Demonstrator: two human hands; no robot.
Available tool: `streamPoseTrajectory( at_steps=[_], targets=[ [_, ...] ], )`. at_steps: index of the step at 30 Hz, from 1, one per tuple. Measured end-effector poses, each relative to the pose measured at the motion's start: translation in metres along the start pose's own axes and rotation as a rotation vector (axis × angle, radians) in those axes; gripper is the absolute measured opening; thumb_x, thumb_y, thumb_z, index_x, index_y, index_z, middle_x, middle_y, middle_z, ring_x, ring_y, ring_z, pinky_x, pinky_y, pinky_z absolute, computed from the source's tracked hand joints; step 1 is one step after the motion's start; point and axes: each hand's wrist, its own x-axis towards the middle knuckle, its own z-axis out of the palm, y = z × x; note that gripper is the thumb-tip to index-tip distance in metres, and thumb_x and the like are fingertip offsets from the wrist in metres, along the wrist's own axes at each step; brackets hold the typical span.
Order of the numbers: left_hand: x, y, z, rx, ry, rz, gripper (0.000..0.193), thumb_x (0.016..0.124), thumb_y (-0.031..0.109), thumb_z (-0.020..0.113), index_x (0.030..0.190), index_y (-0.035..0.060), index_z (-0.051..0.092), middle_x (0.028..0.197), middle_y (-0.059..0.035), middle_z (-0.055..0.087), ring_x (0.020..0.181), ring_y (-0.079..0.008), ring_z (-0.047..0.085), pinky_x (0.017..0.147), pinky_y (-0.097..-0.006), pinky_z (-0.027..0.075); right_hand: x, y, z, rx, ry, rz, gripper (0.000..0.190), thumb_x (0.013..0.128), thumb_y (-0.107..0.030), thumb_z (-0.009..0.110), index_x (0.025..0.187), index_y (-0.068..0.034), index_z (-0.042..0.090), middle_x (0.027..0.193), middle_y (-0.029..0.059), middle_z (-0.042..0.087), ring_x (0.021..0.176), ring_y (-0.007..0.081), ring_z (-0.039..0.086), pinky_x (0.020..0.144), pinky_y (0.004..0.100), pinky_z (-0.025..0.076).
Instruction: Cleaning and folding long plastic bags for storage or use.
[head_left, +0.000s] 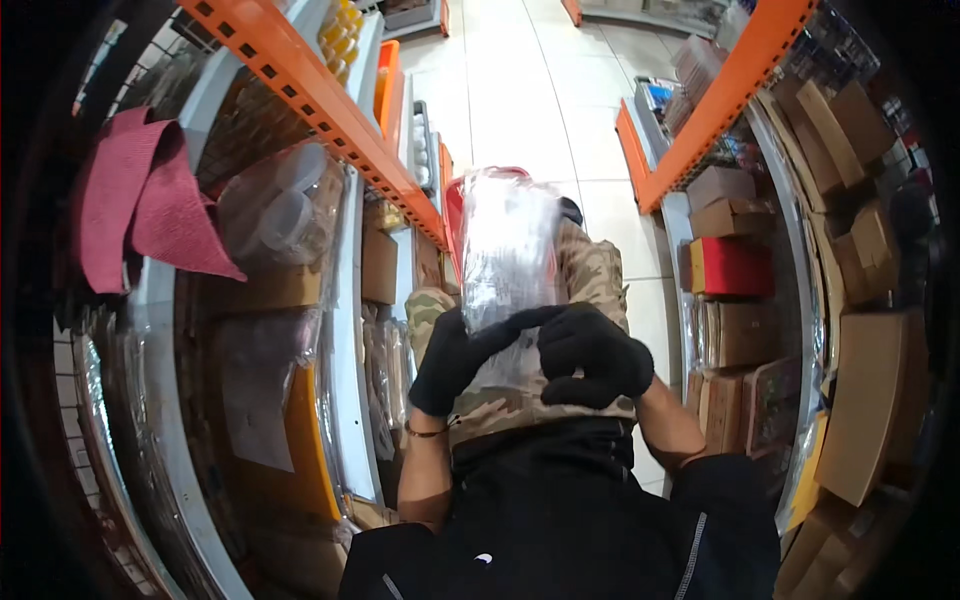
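A clear plastic-wrapped package lies lengthwise over my lap, its surface shiny with glare, so the contents are hard to make out. My left hand, in a black knit glove, holds its near end from the left, with a finger stretched across the plastic. My right hand, gloved alike, is curled at the package's right near edge, and its fingers meet the tips of the left. Whether the right fingers pinch the film is hidden. Loose clear film hangs below the hands. Behind the package, a red plastic container is partly covered.
Shelving with orange uprights flanks me on both sides. Cardboard boxes and a red box fill the right shelves. Bagged clear round containers and a pink cloth are at left. A tiled floor runs ahead between the shelves.
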Motion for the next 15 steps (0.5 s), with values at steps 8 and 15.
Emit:
streamPoseTrajectory(
  at_steps=[8, 15],
  targets=[
    [0.027, -0.123, 0.009, -0.056, 0.128, -0.085, 0.038, 0.085, 0.020, 0.073, 0.112, -0.0052, 0.066, 0.095, -0.0085, 0.071, 0.080, -0.0143, 0.064, 0.072, -0.0278, 0.051, -0.112, 0.112, 0.063, 0.358, 0.708, 1.040, 0.028, 0.091, -0.021, 0.065, 0.112, -0.002, 0.063, 0.080, 0.0045, 0.061, 0.069, 0.0128, 0.055, 0.062, 0.0269, 0.047],
    [0.030, -0.075, 0.064, 0.173, 0.131, -0.037, 0.044, 0.085, 0.037, 0.070, 0.106, -0.0010, 0.067, 0.088, -0.0136, 0.071, 0.076, -0.0227, 0.065, 0.072, -0.0323, 0.051, -0.128, 0.094, 0.041, 0.764, 0.623, 1.086, 0.040, 0.092, -0.013, 0.062, 0.130, -0.003, 0.053, 0.100, 0.0052, 0.062, 0.084, 0.0132, 0.056, 0.075, 0.0242, 0.048]
  ],
)
